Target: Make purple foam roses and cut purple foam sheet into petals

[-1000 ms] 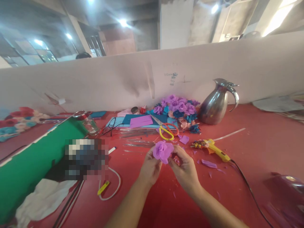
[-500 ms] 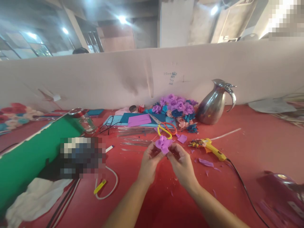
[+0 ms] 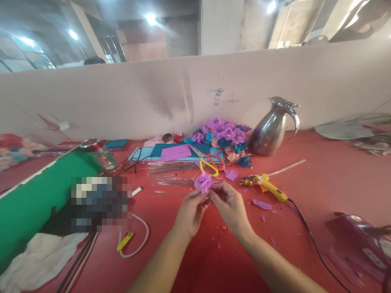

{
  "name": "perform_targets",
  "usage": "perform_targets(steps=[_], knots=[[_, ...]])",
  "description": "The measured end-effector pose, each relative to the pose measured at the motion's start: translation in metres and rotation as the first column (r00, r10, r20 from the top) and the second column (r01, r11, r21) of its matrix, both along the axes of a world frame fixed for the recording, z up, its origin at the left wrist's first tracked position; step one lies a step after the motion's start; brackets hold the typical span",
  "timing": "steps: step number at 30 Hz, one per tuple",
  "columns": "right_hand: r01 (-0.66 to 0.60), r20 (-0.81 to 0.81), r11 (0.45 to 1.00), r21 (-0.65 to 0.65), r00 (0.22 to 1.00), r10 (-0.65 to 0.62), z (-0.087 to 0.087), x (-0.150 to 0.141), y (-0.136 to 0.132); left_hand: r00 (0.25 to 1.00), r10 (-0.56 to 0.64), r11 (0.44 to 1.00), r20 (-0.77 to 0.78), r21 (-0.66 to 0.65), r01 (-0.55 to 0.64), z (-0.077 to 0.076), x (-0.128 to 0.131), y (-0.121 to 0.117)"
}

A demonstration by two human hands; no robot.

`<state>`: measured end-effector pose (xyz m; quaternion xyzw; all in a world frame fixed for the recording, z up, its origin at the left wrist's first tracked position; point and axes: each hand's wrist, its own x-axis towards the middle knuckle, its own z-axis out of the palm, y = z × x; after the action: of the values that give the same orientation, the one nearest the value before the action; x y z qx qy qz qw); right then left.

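While the left hand (image 3: 191, 212) and right hand (image 3: 230, 208) pinch its underside, a ruffled purple paper flower (image 3: 203, 182) sits above the red desk (image 3: 342, 175), well in from the far edge.
Both hands' fingertips are closed on the gathered base and lower right petals; the flower looks light, soft and easily crushed, so its base seems the safest hold. It points up and away, leaning leftward; its short long axis runs from pinched base to petals, and any stem is hidden.
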<state>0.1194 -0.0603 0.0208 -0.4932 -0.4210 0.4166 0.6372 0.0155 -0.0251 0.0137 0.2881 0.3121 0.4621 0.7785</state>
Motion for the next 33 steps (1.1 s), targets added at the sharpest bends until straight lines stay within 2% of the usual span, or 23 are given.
perform_targets(steps=[5,9,10,12,14,17,21,25,28,31,33], knots=[[0.013,0.036,1.000,0.023,0.999,-0.014,0.001,0.000,0.000,0.998,0.052,0.997,-0.021,0.055,-0.051,0.002,0.000,0.002],[0.156,0.102,0.988,0.019,0.982,-0.157,0.006,-0.002,-0.005,0.991,0.125,0.984,-0.051,0.132,-0.117,0.004,-0.001,0.004],[0.134,0.067,0.991,-0.004,0.989,-0.134,0.008,-0.003,-0.006,0.988,0.142,0.979,-0.058,0.156,-0.132,0.004,-0.001,0.005],[-0.002,-0.103,0.996,-0.090,0.995,-0.007,0.011,-0.005,-0.008,0.983,0.169,0.968,-0.075,0.199,-0.151,0.003,-0.001,0.005],[-0.145,-0.318,0.974,-0.174,0.944,0.084,0.014,-0.006,-0.008,0.977,0.188,0.959,-0.104,0.232,-0.160,0.002,-0.001,0.005],[-0.228,-0.503,0.951,-0.210,0.859,0.095,0.015,-0.004,-0.007,0.965,0.210,0.946,-0.159,0.282,-0.159,0.002,-0.001,0.004],[-0.291,-0.612,0.933,-0.210,0.784,0.107,0.016,-0.001,-0.005,0.941,0.269,0.927,-0.205,0.319,-0.196,0.002,-0.001,0.002],[-0.409,-0.756,0.881,-0.238,0.647,0.096,0.017,-0.002,-0.006,0.924,0.301,0.914,-0.235,0.349,-0.209,-0.002,-0.002,0.000],[-0.427,-0.823,0.875,-0.226,0.565,0.064,0.020,-0.002,-0.008,0.888,0.365,0.876,-0.279,0.426,-0.226,-0.005,-0.008,0.002],[-0.434,-0.840,0.874,-0.217,0.539,0.060,0.022,-0.001,-0.011,0.848,0.437,0.809,-0.300,0.544,-0.224,-0.007,-0.015,0.006],[-0.419,-0.814,0.886,-0.200,0.575,0.089,0.022,-0.001,-0.012,0.856,0.439,0.778,-0.274,0.593,-0.209,-0.007,-0.020,0.010]])
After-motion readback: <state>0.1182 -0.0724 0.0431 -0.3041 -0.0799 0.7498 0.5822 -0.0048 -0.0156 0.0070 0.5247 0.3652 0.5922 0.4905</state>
